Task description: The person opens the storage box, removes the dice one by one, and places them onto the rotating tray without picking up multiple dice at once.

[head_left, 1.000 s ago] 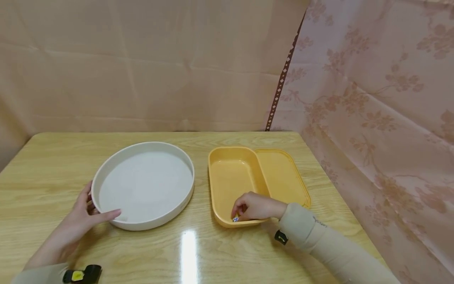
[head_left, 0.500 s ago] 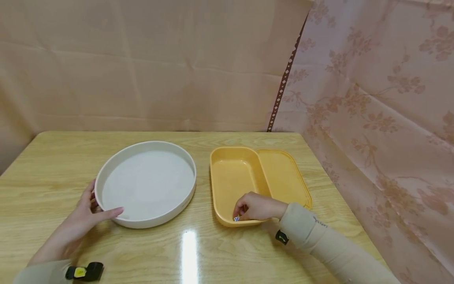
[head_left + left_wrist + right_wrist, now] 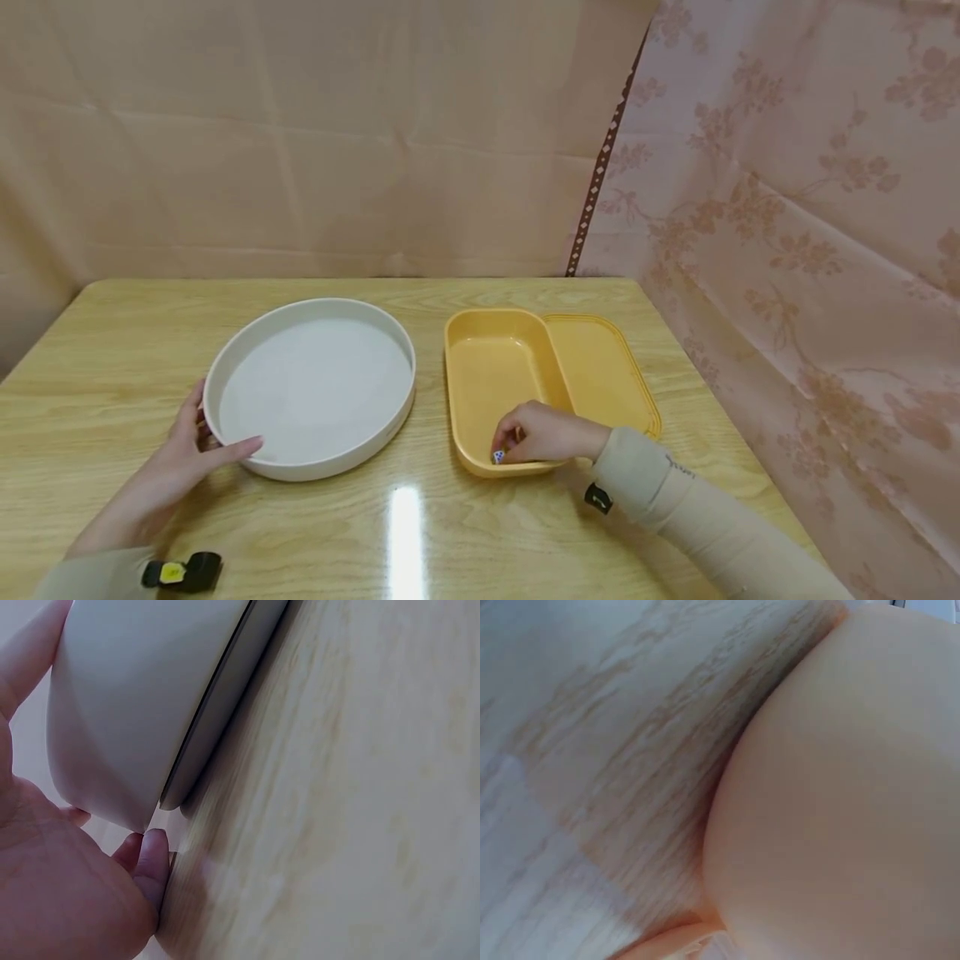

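A large round white tray (image 3: 315, 392) lies at the left of the table in the head view. My left hand (image 3: 174, 467) holds its near-left side, thumb over the rim and fingers around the outer wall. In the left wrist view, fingertips (image 3: 154, 851) show close by the tray's lower edge (image 3: 112, 750). Inside the near end of a yellow rectangular box (image 3: 491, 375), my right hand (image 3: 543, 432) pinches a small white die (image 3: 498, 457) with dark dots. The right wrist view shows the box's outer wall (image 3: 832, 795); that hand and the die are hidden there.
A flat yellow lid (image 3: 603, 375) lies against the box's right side. The wooden table (image 3: 315, 533) ends at a curtain (image 3: 337, 150) behind and a floral cloth (image 3: 810, 250) on the right.
The head view has shifted slightly. Both hands keep their holds, and the die shows a slightly different tilt between the right fingers.
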{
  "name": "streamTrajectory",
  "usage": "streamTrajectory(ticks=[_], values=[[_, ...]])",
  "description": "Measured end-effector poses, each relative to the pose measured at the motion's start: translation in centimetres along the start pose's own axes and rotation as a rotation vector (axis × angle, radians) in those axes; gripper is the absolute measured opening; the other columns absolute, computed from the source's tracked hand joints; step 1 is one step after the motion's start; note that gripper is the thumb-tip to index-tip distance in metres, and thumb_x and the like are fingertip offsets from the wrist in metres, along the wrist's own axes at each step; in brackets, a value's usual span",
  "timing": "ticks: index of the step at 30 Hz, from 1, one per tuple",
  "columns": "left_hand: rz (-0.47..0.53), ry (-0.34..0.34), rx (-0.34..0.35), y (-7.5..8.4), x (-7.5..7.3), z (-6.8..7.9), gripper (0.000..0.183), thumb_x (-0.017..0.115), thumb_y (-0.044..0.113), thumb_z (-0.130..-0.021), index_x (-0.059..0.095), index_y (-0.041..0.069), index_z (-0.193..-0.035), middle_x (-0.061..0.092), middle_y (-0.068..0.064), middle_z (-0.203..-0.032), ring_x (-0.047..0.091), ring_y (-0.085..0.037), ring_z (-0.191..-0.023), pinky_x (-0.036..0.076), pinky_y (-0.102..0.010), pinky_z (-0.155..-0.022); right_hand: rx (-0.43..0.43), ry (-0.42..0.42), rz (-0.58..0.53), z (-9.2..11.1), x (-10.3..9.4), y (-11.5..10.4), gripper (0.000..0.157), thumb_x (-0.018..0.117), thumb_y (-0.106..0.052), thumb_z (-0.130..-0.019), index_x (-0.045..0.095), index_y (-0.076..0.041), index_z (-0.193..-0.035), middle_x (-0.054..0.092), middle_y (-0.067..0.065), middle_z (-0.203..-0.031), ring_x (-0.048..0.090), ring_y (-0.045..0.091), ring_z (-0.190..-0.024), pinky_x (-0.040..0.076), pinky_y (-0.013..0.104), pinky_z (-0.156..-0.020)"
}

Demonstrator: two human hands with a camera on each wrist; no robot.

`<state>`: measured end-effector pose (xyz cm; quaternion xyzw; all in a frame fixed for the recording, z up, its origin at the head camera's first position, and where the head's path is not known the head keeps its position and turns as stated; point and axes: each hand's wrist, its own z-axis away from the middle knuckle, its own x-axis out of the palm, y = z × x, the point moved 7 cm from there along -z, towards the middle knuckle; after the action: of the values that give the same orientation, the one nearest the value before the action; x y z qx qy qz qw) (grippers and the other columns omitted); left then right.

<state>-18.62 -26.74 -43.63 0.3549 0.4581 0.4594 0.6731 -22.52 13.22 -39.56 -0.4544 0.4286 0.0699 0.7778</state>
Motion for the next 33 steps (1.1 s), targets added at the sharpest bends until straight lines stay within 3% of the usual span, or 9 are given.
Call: streamTrajectory(ticks=[2, 4, 8, 10, 15, 23, 25, 31, 33], values=[[-0.001, 0.006, 0.012, 0.0, 0.0, 0.1, 0.117, 0.066, 0.033, -0.096, -0.038, 0.024, -0.148, -0.017, -0.027, -0.162, 0.006, -0.048, -0.146, 0.014, -0.057, -0.12, 0.011, 0.007, -0.025, 0.0, -0.3, -0.1, 0.008, 0.071, -0.011, -0.086, 0.075, -0.006, -0.092, 0.062, -0.006, -0.074, 0.05, -0.002, -0.068, 0.044, 0.016, -0.063], [-0.006, 0.007, 0.027, 0.0, 0.0, 0.1, 0.116, 0.065, 0.033, -0.096, -0.038, 0.023, -0.148, -0.016, -0.028, -0.162, 0.01, -0.048, -0.145, 0.027, -0.037, -0.119, 0.026, 0.018, -0.056, 0.2, -0.7, -0.4, 0.008, 0.072, -0.013, -0.087, 0.075, -0.008, -0.092, 0.06, -0.007, -0.075, 0.051, 0.0, -0.066, 0.044, 0.017, -0.061], [0.005, 0.006, 0.061, 0.0, 0.1, 0.2, 0.117, 0.065, 0.029, -0.096, -0.04, 0.02, -0.147, -0.016, -0.03, -0.16, 0.013, -0.049, -0.142, 0.037, -0.004, -0.086, 0.048, 0.056, -0.103, 0.6, -2.4, -1.3, 0.007, 0.073, -0.015, -0.087, 0.074, -0.012, -0.093, 0.061, -0.005, -0.082, 0.049, 0.004, -0.062, 0.043, 0.018, -0.057], [0.012, 0.007, 0.073, 0.0, 0.1, 0.2, 0.117, 0.065, 0.028, -0.096, -0.041, 0.021, -0.146, -0.016, -0.031, -0.16, 0.013, -0.05, -0.142, 0.036, -0.001, -0.078, 0.054, 0.074, -0.111, 0.8, -3.3, -2.0, 0.007, 0.072, -0.015, -0.088, 0.074, -0.013, -0.094, 0.063, -0.004, -0.084, 0.047, 0.005, -0.06, 0.041, 0.018, -0.056], [0.004, 0.013, 0.088, 0.0, 0.0, 0.2, 0.116, 0.065, 0.027, -0.097, -0.04, 0.022, -0.147, -0.012, -0.034, -0.16, 0.017, -0.05, -0.139, 0.037, -0.001, -0.078, 0.082, 0.078, -0.123, 0.6, -4.7, -3.2, 0.008, 0.071, -0.018, -0.089, 0.073, -0.014, -0.095, 0.065, -0.003, -0.08, 0.048, 0.009, -0.057, 0.041, 0.02, -0.052], [-0.005, 0.013, 0.087, 0.0, 0.2, 0.2, 0.115, 0.064, 0.028, -0.097, -0.04, 0.023, -0.147, -0.007, -0.038, -0.158, 0.024, -0.046, -0.134, 0.038, -0.001, -0.077, 0.044, 0.095, -0.2, -0.9, -5.3, -4.6, 0.01, 0.071, -0.018, -0.09, 0.072, -0.011, -0.098, 0.072, 0.008, -0.09, 0.063, 0.041, -0.068, 0.057, 0.04, -0.06], [-0.009, 0.018, 0.092, -0.1, 0.2, 0.2, 0.115, 0.064, 0.027, -0.097, -0.039, 0.023, -0.147, -0.004, -0.039, -0.157, 0.027, -0.045, -0.132, 0.038, -0.001, -0.077, 0.036, 0.098, -0.2, -1.3, -5.4, -5.1, 0.01, 0.072, -0.017, -0.09, 0.072, -0.012, -0.098, 0.072, 0.005, -0.089, 0.064, 0.039, -0.068, 0.058, 0.042, -0.062], [0.003, 0.016, 0.091, -0.5, 0.1, 0.1, 0.116, 0.064, 0.027, -0.097, -0.04, 0.023, -0.147, -0.005, -0.039, -0.157, 0.026, -0.045, -0.133, 0.038, -0.001, -0.077, 0.005, 0.084, -0.184, -2.3, -5.9, -6.8, 0.014, 0.072, -0.016, -0.09, 0.072, -0.009, -0.102, 0.069, -0.001, -0.083, 0.06, 0.016, -0.061, 0.053, 0.029, -0.056], [-0.008, 0.018, 0.091, -0.5, 0.0, 0.0, 0.116, 0.065, 0.027, -0.097, -0.039, 0.024, -0.147, -0.002, -0.038, -0.157, 0.036, -0.035, -0.129, 0.039, -0.001, -0.078, 0.007, 0.073, -0.2, -2.6, -6.1, -7.2, 0.016, 0.072, -0.016, -0.09, 0.072, -0.008, -0.104, 0.069, 0.0, -0.083, 0.06, 0.013, -0.061, 0.052, 0.028, -0.055]])
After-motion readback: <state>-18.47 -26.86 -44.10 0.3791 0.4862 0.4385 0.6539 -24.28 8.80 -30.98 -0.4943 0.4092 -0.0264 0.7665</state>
